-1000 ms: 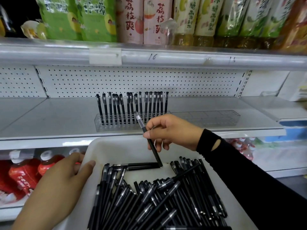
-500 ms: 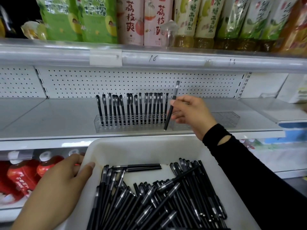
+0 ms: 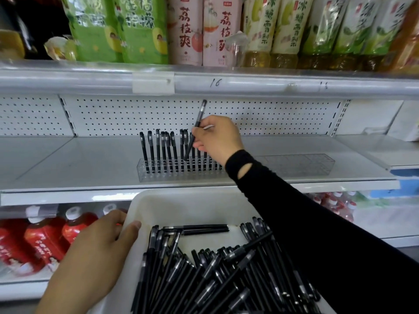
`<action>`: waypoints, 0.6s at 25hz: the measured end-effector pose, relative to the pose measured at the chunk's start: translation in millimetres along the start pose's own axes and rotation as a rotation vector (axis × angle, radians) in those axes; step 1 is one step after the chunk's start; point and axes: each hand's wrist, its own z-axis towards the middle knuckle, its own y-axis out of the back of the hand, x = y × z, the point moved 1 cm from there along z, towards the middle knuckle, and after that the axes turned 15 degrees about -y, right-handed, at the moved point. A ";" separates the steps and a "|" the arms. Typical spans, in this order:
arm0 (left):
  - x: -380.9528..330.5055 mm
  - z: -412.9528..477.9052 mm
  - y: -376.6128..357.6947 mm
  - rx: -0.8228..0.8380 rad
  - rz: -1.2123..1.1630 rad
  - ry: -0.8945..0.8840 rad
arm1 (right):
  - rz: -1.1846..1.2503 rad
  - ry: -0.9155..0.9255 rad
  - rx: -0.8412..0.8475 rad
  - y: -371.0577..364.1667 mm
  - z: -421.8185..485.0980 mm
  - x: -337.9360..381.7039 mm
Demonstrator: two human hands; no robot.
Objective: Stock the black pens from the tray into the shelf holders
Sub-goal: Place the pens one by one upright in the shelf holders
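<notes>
A white tray [image 3: 192, 207] at the bottom holds a heap of several black pens [image 3: 215, 275]. My left hand [image 3: 90, 261] grips the tray's left rim, thumb over the edge. On the middle shelf stands a clear holder [image 3: 163, 174] with several black pens upright in its back row. My right hand [image 3: 218, 139] pinches one black pen [image 3: 197, 123], tilted, its lower tip just above the holder's holes near the row's middle. A second clear holder [image 3: 301, 164], with nothing in it, sits to the right.
The grey shelf [image 3: 79, 164] has a white pegboard back [image 3: 136, 114]. Drink bottles [image 3: 188, 30] line the shelf above. Red bottles [image 3: 43, 241] fill the shelf below at the left. A price rail [image 3: 215, 83] runs overhead.
My right hand lifted one pen out of the tray up to the shelf, then moved left along the holder to the row's middle. My left hand stayed on the tray rim.
</notes>
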 end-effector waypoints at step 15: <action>-2.0 -1.8 2.4 -0.026 0.003 0.007 | -0.153 0.080 0.012 -75.0 18.9 -10.0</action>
